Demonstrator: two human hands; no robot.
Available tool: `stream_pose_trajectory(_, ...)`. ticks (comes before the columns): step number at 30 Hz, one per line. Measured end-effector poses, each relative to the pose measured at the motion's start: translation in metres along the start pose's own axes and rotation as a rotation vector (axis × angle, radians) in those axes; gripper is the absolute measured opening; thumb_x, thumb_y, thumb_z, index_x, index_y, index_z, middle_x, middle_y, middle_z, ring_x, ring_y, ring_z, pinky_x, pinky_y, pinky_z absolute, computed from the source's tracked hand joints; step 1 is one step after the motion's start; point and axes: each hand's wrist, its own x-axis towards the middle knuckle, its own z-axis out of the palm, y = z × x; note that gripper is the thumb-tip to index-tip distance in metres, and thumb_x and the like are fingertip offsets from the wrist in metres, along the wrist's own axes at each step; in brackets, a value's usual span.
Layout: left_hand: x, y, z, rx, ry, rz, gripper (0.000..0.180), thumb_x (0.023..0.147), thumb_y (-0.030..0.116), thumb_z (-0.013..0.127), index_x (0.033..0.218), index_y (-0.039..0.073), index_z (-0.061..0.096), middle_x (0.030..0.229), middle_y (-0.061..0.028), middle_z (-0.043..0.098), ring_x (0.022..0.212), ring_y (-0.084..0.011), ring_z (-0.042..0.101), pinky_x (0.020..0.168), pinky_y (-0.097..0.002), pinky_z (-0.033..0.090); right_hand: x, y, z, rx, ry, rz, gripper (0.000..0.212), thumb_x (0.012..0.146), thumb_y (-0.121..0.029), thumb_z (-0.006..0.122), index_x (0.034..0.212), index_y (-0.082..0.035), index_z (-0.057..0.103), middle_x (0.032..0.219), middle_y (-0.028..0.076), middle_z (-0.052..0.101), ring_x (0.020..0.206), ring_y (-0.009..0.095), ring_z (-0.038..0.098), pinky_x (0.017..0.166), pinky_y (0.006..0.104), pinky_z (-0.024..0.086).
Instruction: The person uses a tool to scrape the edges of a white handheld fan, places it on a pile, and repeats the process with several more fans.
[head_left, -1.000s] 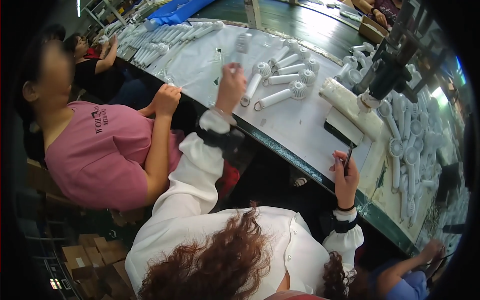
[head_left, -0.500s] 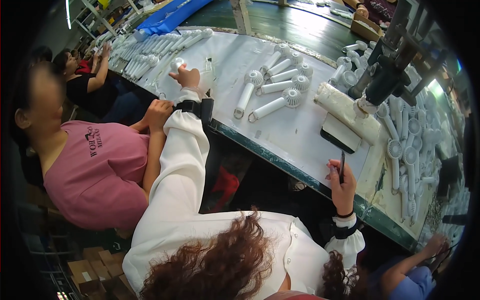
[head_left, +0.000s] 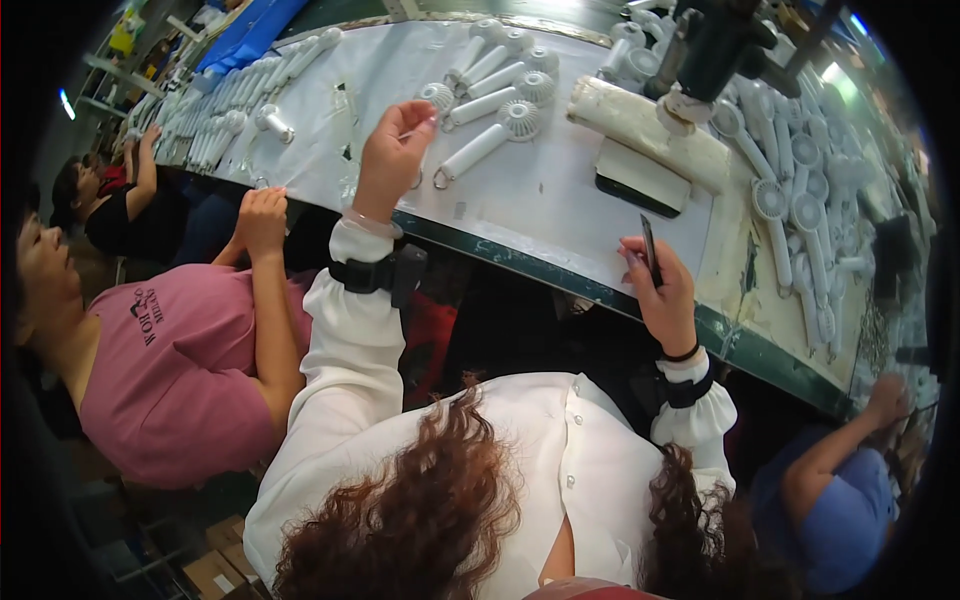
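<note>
My left hand (head_left: 390, 165) is over the near edge of the table, fingers loosely curled and slightly apart. It partly covers the handle of a white handheld fan (head_left: 435, 96) lying behind it; no firm grip on that fan shows. Several more white fans (head_left: 520, 120) with wire loops on their handles lie to its right. My right hand (head_left: 665, 300) is closed on a slim dark pen-like tool (head_left: 650, 250), held upright near the table edge. Farther left, a white fan (head_left: 273, 123) lies by itself, foreshortened.
A press-like machine (head_left: 715, 60) overhangs a worn pale block (head_left: 650, 130) and a black-and-white pad (head_left: 640, 178). Fans are heaped at right (head_left: 805, 200) and rowed at far left (head_left: 215, 120). A co-worker in pink (head_left: 180, 370) sits close at left; another in blue (head_left: 835, 510) is at lower right.
My left hand has drawn back from the fan at left, leaving it on the table, and moved right to the loose fans. My right hand still holds the tool. The view has shifted.
</note>
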Motion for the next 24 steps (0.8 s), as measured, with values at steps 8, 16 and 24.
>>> stream_pose_trajectory(8,-0.018,0.008,0.059,0.882,-0.228,0.167,0.04,0.091,0.023,0.07,0.122,0.001,0.058,0.106,-0.0137,0.068,0.097,-0.0234,0.065,0.087,-0.0359,0.051,-0.003,0.0,-0.001,0.015,-0.015,-0.031,0.018,0.098,-0.003,0.056,0.115,0.001,0.063,0.099,0.007,0.067,0.08,0.01,0.061,0.07,0.0245,0.052)
stream_pose_trajectory(16,-0.026,0.01,0.068,0.287,-0.404,-0.299,0.046,0.089,0.017,0.067,0.127,-0.006,0.053,0.107,-0.0126,0.066,0.1,-0.0249,0.064,0.087,-0.0379,0.052,-0.003,0.0,-0.003,0.069,-0.025,-0.028,0.018,0.099,-0.003,0.056,0.115,0.002,0.062,0.098,0.008,0.068,0.08,0.011,0.061,0.071,0.0247,0.052)
stream_pose_trajectory(24,-0.053,0.038,0.1,-0.898,-0.426,-0.464,0.036,0.096,0.011,0.054,0.129,-0.003,0.052,0.119,-0.0141,0.057,0.102,-0.0228,0.056,0.1,-0.0398,0.046,0.001,-0.013,-0.002,0.226,-0.126,0.07,0.018,0.102,-0.006,0.05,0.116,0.0,0.059,0.096,0.007,0.069,0.079,0.01,0.06,0.071,0.0237,0.051)
